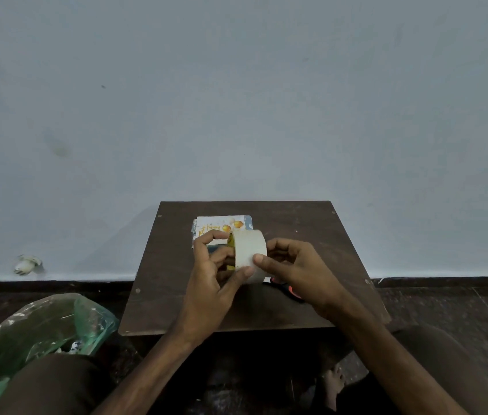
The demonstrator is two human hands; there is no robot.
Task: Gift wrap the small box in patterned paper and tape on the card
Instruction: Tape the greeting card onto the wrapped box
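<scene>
Your knees frame the bottom of the view, with a bare foot between them at 5 o'clock and a green plastic bag at 8 o'clock.

Beyond them stands the low dark table. Both of your hands are raised over its middle and share the tape roll.

**Grip**
- Your left hand grasps the roll from 9 o'clock, fingers curled round its edge and thumb pressed on the outer face.
- Your right hand grasps it from 3 o'clock, thumb on the same face and fingers curled behind.
- No free strip of tape is visible. I judge that you are feeling for the loose end.

**Task items**
- The box sits at 12 o'clock on the table, just behind the roll. Patterned paper shows at its edges, so the wrapping appears done.
- The card lies flat on top of the box, partly hidden by your left fingers.
- Whether any tape already holds the card cannot be told.
- Scissors with red handles lie on the table under your right hand, at 4 o'clock from the roll.

**Progress**
The task is in its last stage. What remains is to pull and cut tape, then fix the card down.
</scene>
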